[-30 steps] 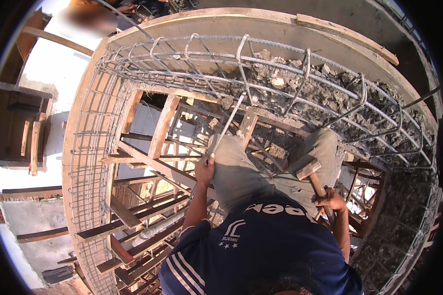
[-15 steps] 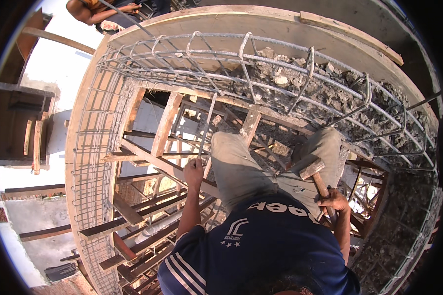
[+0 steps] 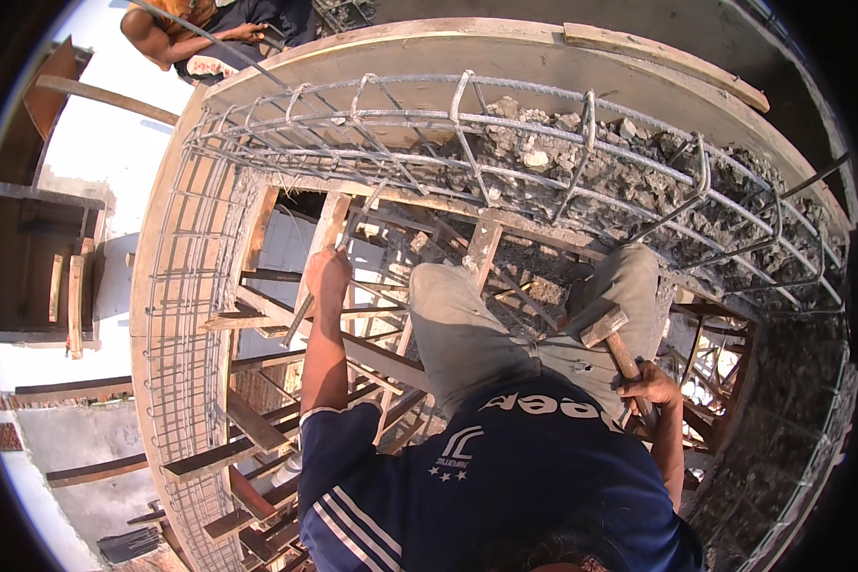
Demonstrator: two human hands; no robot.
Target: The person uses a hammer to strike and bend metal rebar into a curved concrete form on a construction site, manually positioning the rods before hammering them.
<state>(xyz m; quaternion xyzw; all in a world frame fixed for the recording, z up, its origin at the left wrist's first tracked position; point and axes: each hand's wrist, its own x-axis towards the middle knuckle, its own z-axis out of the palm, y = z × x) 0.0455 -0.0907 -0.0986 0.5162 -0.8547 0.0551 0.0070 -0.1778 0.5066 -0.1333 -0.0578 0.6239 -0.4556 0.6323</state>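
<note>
In my left hand [image 3: 328,275] I hold a slim grey steel rod [image 3: 357,220], gripped partway along and slanting from near left to far right, both ends jutting past my fist. Over on the right, my right hand [image 3: 652,383] grips a club hammer [image 3: 623,356] by its brown wooden handle, the dusty, blocky head angled far and left.

A navy short-sleeved shirt [image 3: 534,477] ending well short of the left hand [image 3: 328,275] bears three white shoulder stripes [image 3: 357,529], white stars [image 3: 448,474] and white lettering [image 3: 534,405]. Grey-tan trousers [image 3: 462,319] show a small hole or mark [image 3: 581,365] near the right hand [image 3: 652,385].
</note>
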